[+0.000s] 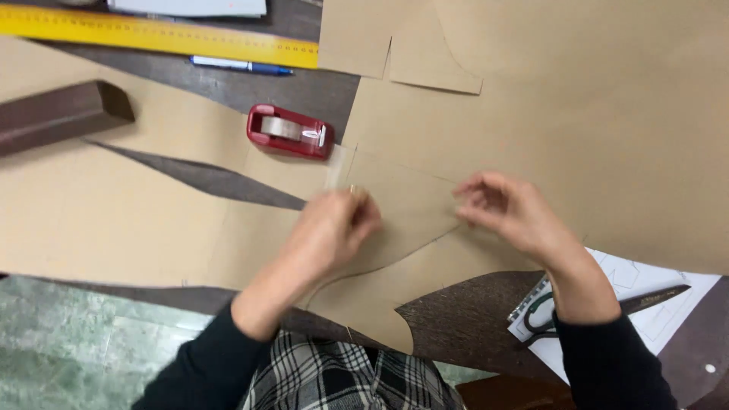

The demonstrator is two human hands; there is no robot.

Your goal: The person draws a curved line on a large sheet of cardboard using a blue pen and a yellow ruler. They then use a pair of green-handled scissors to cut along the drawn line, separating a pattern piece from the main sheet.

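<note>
1. Nearest to us is our plaid garment [345, 376] with the dark sleeves, at the edge of the dark wooden table [463, 319].
2. Our left hand [330, 228] is curled over the brown pattern paper [402, 205]; the fingers seem pinched on something at its upper edge, perhaps a strip of clear tape, but motion blur keeps us from telling.
3. Our right hand [505, 209] is half closed, fingertips bent toward the same paper piece; whether it grips anything, we cannot tell.
4. That paper piece lies between our hands, overlapping a larger brown sheet [592, 114].
5. We judge the work to be well along: several curved shapes are already cut out, and joining or fixing the pieces appears to be under way.
6. Just beyond our left hand sits a red tape dispenser [290, 131]. Farther off lie a yellow ruler [152, 34] and a blue pen [239, 66]; scissors [600, 311] rest on white paper [653, 304] near our right wrist.
</note>
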